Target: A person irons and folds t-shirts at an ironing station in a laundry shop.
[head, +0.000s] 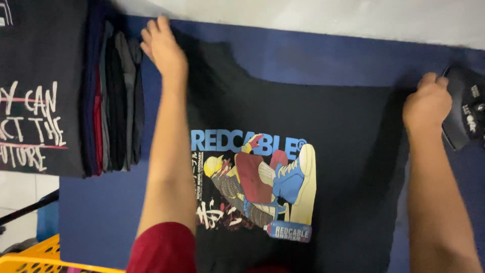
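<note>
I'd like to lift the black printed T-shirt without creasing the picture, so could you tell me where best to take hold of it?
Grip the black T-shirt by its two far corners, reaching over from the near side. It lies flat on the blue table, print up, and the left hand and right hand already rest near those corners, clear of the print.

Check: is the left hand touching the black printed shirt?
Touching. Head view shows the left hand lying flat on the far left corner of the black printed shirt, with no gap visible.

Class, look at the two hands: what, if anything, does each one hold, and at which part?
Both hands rest on the black T-shirt: left hand at its far left edge, right hand at its far right edge. Whether either pinches cloth cannot be told.
</note>
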